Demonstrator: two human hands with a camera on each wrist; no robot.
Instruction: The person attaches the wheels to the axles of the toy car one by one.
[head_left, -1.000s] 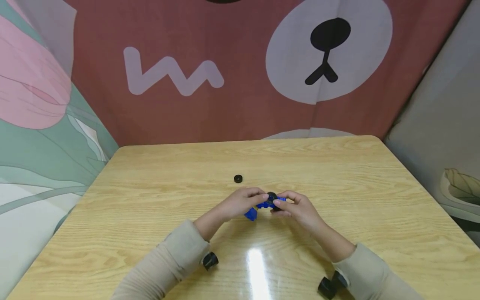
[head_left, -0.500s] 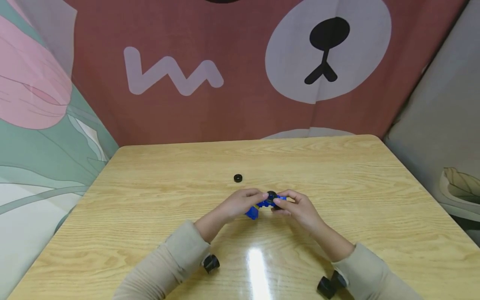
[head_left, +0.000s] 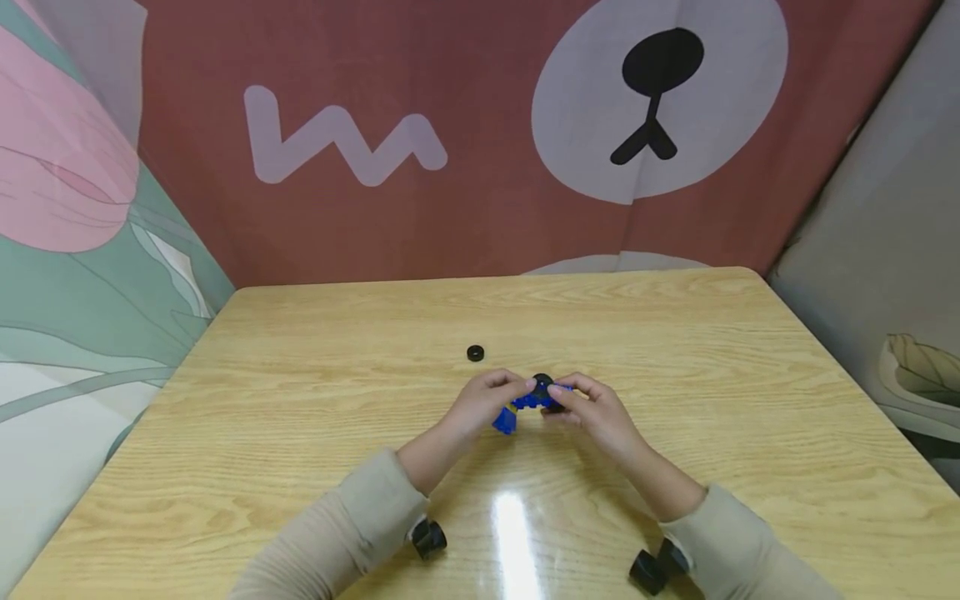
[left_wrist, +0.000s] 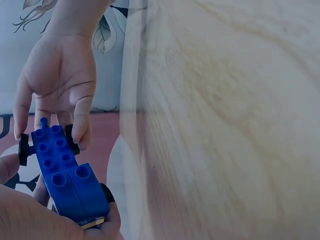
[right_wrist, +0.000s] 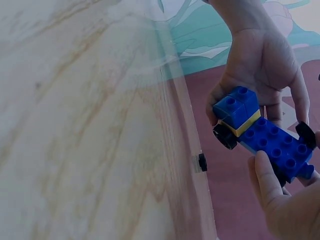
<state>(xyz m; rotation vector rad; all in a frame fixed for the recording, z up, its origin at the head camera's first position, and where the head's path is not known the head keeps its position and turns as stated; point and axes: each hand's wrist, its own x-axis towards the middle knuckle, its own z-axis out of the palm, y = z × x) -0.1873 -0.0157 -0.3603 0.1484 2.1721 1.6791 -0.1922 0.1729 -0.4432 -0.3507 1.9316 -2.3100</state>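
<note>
Car (right_wrist: pixel 274 145) held in both hands above the table (head_left: pixel 337 350), near its middle. Left hand (head_left: pixel 482 407): gripping the car at the blue cab (left_wrist: pixel 79 192), its thumb reaching to a front wheel (left_wrist: pixel 23 150). Right hand (head_left: pixel 596 417): closed about the opposite end, fingers on the wheels there, thumb laid against the studded blue deck in the right wrist view. Yellow band (right_wrist: pixel 248 123) between cab and deck; blue peg (right_wrist: pixel 306 171) projecting at the far end. Three black wheels seen on the car, one of them beside the cab. Loose wheel (head_left: pixel 476 353), black, lies on the table just beyond the hands, apart from the car. Markings: studs on car look plain at this resolution; any moulded lettering too small to tell. Brown cloth (head_left: pixel 360 225) behind table carries a white zigzag (head_left: pixel 337 137), cannot tell whether drawn as a letter, and a printed pale muzzle with black nose. Pink flower print at left. Black camera (head_left: pixel 429 540) at left cuff, another at right. Light glare on near part of table.
</note>
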